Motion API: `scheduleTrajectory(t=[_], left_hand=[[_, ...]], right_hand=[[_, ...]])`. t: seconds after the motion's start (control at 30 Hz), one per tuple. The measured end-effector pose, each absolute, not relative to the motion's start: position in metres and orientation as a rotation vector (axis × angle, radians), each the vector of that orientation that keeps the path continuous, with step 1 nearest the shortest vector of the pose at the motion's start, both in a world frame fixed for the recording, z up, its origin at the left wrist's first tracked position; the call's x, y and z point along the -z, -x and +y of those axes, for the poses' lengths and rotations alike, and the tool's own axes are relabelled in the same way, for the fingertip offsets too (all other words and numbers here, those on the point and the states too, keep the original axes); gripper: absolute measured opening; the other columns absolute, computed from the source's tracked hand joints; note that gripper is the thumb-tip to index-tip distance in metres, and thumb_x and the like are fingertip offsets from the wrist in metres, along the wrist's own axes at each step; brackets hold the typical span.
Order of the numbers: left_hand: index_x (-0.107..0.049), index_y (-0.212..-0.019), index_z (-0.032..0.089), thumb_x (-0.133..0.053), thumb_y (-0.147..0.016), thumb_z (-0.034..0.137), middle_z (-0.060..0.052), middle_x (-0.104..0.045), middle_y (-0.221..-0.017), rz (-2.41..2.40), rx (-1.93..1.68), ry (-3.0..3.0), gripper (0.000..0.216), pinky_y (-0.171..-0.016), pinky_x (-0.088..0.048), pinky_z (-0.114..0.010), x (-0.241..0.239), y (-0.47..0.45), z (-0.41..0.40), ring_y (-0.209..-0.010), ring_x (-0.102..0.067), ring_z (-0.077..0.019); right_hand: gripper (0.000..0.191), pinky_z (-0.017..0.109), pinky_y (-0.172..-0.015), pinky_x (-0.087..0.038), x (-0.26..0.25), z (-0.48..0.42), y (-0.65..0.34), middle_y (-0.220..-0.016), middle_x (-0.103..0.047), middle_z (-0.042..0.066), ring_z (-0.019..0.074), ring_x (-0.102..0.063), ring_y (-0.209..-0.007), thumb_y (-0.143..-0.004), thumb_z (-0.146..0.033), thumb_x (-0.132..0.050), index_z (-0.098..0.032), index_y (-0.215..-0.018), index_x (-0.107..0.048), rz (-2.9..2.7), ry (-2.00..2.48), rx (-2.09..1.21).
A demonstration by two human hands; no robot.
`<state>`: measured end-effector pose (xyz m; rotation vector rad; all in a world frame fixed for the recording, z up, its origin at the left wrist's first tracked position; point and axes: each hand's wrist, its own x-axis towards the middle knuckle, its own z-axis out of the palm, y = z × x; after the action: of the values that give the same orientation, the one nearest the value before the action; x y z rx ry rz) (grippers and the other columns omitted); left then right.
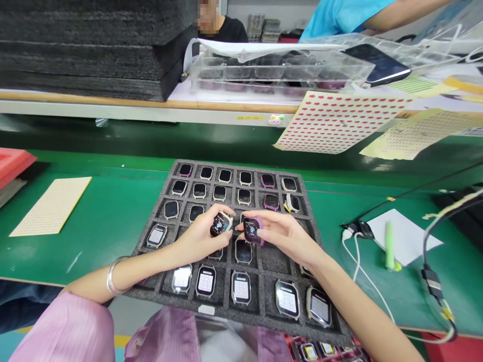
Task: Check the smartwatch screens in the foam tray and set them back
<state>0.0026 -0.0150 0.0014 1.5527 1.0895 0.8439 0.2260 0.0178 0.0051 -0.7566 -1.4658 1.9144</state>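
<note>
A dark grey foam tray [166, 188] lies on the green bench and holds several smartwatch bodies in square pockets. My left hand [199, 236] is closed around a white-cased watch body [219, 224], held above the tray's middle with its dark screen up. My right hand [285, 234] grips a purple-cased watch body [252, 230] right beside it. The two watches almost touch. Watches in the near rows, such as one [206, 280], show lit white screens. Those in the far rows are dark.
A yellow label sheet [53, 203] lies at the left. White paper with a green marker [390, 245] and cables sit at the right. Red-dotted sticker sheets [332, 120] hang off the rear shelf beside clear plastic trays [271, 70] and stacked black foam [94, 45]. Other people stand behind.
</note>
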Motion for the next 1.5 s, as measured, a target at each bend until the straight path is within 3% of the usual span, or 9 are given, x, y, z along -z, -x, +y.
scheduleTrajectory(t=[0.17, 0.3, 0.43, 0.77, 0.93, 1.07, 1.17, 1.33, 1.5], left_hand=[[-0.040, -0.117, 0.022, -0.064, -0.077, 0.022, 0.000, -0.049, -0.092, 0.946, -0.807, -1.312, 0.047, -0.059, -0.050, -0.025, 0.004, -0.006, -0.011, -0.070, -0.053, -0.0120], [-0.041, -0.115, 0.019, -0.059, -0.076, 0.017, -0.001, -0.052, -0.089, 0.875, -0.840, -1.106, 0.043, -0.069, -0.055, -0.032, 0.003, -0.008, -0.007, -0.077, -0.059, -0.0153], [-0.044, -0.113, 0.018, -0.057, -0.072, 0.014, -0.003, -0.057, -0.092, 0.862, -0.864, -1.002, 0.043, -0.076, -0.055, -0.037, -0.003, -0.008, -0.006, -0.085, -0.061, -0.0179], [-0.045, -0.110, 0.017, -0.056, -0.072, 0.012, -0.003, -0.059, -0.090, 0.837, -0.867, -0.971, 0.040, -0.076, -0.055, -0.035, -0.003, -0.008, -0.004, -0.084, -0.061, -0.0164], [-0.044, -0.111, 0.018, -0.060, -0.074, 0.013, -0.002, -0.056, -0.091, 0.880, -0.865, -1.078, 0.040, -0.064, -0.053, -0.027, 0.003, -0.008, -0.005, -0.080, -0.061, -0.0154], [-0.046, -0.107, 0.019, -0.064, -0.075, 0.016, 0.002, -0.053, -0.082, 0.997, -0.865, -1.207, 0.036, -0.051, -0.045, -0.020, 0.007, -0.007, -0.004, -0.065, -0.058, -0.0111], [-0.047, -0.105, 0.019, -0.060, -0.078, 0.017, 0.005, -0.050, -0.074, 1.035, -0.844, -1.244, 0.030, -0.045, -0.039, -0.018, 0.006, -0.006, -0.005, -0.053, -0.053, -0.0083], [-0.048, -0.102, 0.019, -0.054, -0.076, 0.011, 0.006, -0.048, -0.069, 1.001, -0.786, -1.346, 0.028, -0.050, -0.042, -0.020, 0.006, -0.002, -0.009, -0.051, -0.050, -0.0074], [-0.047, -0.106, 0.020, -0.055, -0.080, 0.017, 0.007, -0.045, -0.068, 1.003, -0.812, -1.329, 0.028, -0.047, -0.038, -0.019, 0.006, -0.003, -0.012, -0.048, -0.046, -0.0068]], right_hand=[[0.036, 0.038, -0.089, -0.052, -0.003, 0.019, -0.223, -0.112, -0.068, 0.010, 0.0227, -0.066, -0.100, -0.088, -0.021, -0.062, -0.019, -0.124, -0.058, -1.256, 0.801, -2.071], [0.044, 0.044, -0.093, -0.050, -0.003, 0.018, -0.223, -0.110, -0.069, 0.010, 0.0248, -0.066, -0.101, -0.083, -0.020, -0.064, -0.019, -0.126, -0.055, -1.148, 0.827, -2.060], [0.043, 0.043, -0.090, -0.053, -0.003, 0.018, -0.222, -0.109, -0.070, 0.009, 0.0250, -0.065, -0.102, -0.081, -0.019, -0.066, -0.019, -0.123, -0.057, -1.153, 0.861, -1.975], [0.038, 0.040, -0.086, -0.055, 0.003, 0.015, -0.225, -0.109, -0.070, 0.008, 0.0244, -0.066, -0.100, -0.087, -0.022, -0.064, -0.022, -0.124, -0.056, -1.288, 0.871, -1.835], [0.045, 0.042, -0.094, -0.051, 0.000, 0.012, -0.224, -0.117, -0.067, 0.008, 0.0236, -0.064, -0.106, -0.088, -0.025, -0.062, -0.024, -0.131, -0.050, -1.265, 0.848, -1.894], [0.054, 0.046, -0.100, -0.045, -0.002, 0.010, -0.223, -0.126, -0.061, 0.008, 0.0238, -0.062, -0.110, -0.088, -0.028, -0.063, -0.027, -0.138, -0.041, -1.220, 0.808, -1.973], [0.049, 0.046, -0.098, -0.046, 0.000, 0.013, -0.223, -0.122, -0.064, 0.009, 0.0238, -0.064, -0.105, -0.088, -0.028, -0.064, -0.025, -0.134, -0.047, -1.252, 0.824, -1.968], [0.034, 0.037, -0.086, -0.053, 0.003, 0.018, -0.225, -0.102, -0.072, 0.008, 0.0219, -0.068, -0.093, -0.078, -0.022, -0.073, -0.020, -0.111, -0.066, -1.370, 0.811, -1.874], [0.033, 0.033, -0.075, -0.055, 0.002, 0.018, -0.225, -0.094, -0.072, 0.007, 0.0220, -0.069, -0.085, -0.074, -0.023, -0.077, -0.020, -0.107, -0.069, -1.354, 0.806, -1.859]])
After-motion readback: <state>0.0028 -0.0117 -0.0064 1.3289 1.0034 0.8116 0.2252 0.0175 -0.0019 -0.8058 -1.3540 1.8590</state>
